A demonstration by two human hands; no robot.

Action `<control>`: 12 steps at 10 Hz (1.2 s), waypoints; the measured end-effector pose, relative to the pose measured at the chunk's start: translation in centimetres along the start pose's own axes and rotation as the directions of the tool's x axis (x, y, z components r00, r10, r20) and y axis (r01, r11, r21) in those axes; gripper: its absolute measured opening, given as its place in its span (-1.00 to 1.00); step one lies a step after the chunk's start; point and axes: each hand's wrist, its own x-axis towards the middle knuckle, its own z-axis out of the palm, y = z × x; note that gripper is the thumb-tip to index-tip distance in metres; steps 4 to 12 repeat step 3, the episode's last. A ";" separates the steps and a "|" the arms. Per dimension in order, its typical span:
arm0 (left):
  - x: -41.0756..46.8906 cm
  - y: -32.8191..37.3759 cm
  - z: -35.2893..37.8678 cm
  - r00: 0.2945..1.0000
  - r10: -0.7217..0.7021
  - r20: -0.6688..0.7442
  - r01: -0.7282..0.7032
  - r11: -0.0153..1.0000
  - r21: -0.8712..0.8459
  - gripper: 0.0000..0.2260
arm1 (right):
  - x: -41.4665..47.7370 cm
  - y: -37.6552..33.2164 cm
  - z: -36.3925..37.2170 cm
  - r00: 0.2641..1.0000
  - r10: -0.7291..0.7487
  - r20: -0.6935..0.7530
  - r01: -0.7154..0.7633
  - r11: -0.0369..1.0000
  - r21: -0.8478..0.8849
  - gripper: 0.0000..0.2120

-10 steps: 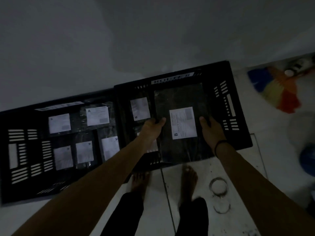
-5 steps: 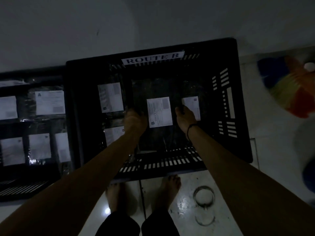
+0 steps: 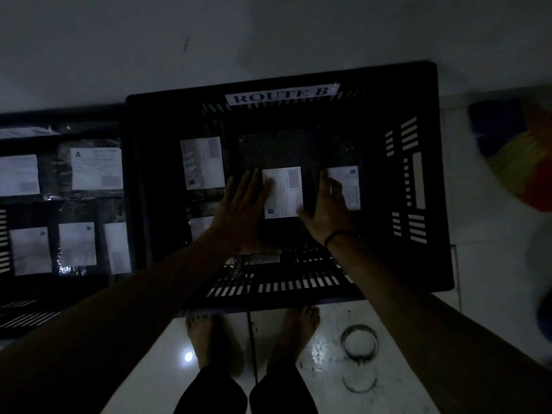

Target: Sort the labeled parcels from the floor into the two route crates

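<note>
Both hands lie palm-down inside the Route B crate [image 3: 430, 180], a black slotted crate set against the wall [image 3: 268, 31], with a white "ROUTE B" strip [image 3: 282, 95] on its far rim. The left hand [image 3: 242, 210] and the right hand [image 3: 328, 204] are flat, fingers straight and slightly spread, and grasp nothing. They rest on either side of the white label [image 3: 283, 192], marked B, of a dark plastic-wrapped parcel [image 3: 274, 147] that lies on top of the others in the middle of the crate. The right hand's fingers cover part of the label of a neighbouring parcel [image 3: 351, 186] nearer the crate's right wall. The left hand and forearm hide most of a lower parcel [image 3: 200, 227], which lies just below another B-marked parcel [image 3: 202, 162] on the crate's left side. Just beside the Route B crate on its left stands a second black crate [image 3: 59, 113] with five dark parcels showing white labels, among them an A-marked parcel [image 3: 97, 168]. A black band [image 3: 339, 234] circles the right wrist. Bare feet [image 3: 206, 339] stand on the glossy white floor [image 3: 418, 339] just before the crate's near wall, and dark ring marks [image 3: 358, 343] lie beside the right foot. A blurred multicoloured thing [image 3: 519, 156] lies to the crate's right, but the dim light and blur hide what it is.
</note>
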 end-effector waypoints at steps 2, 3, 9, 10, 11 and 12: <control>0.0 -1.4 1.9 0.998 0.067 0.007 -0.067 0.973 0.221 0.34 | -1.1 0.5 0.4 0.987 -0.107 0.118 0.139 0.937 -0.320 0.04; -1.3 -0.7 0.3 0.998 0.011 0.067 -0.021 0.988 0.152 0.28 | -1.9 -0.4 -1.2 0.984 -0.036 0.175 0.098 0.928 -0.360 0.04; -1.3 -0.7 0.3 0.998 0.011 0.067 -0.021 0.988 0.152 0.28 | -1.9 -0.4 -1.2 0.984 -0.036 0.175 0.098 0.928 -0.360 0.04; -1.3 -0.7 0.3 0.998 0.011 0.067 -0.021 0.988 0.152 0.28 | -1.9 -0.4 -1.2 0.984 -0.036 0.175 0.098 0.928 -0.360 0.04; -1.3 -0.7 0.3 0.998 0.011 0.067 -0.021 0.988 0.152 0.28 | -1.9 -0.4 -1.2 0.984 -0.036 0.175 0.098 0.928 -0.360 0.04; -1.3 -0.7 0.3 0.998 0.011 0.067 -0.021 0.988 0.152 0.28 | -1.9 -0.4 -1.2 0.984 -0.036 0.175 0.098 0.928 -0.360 0.04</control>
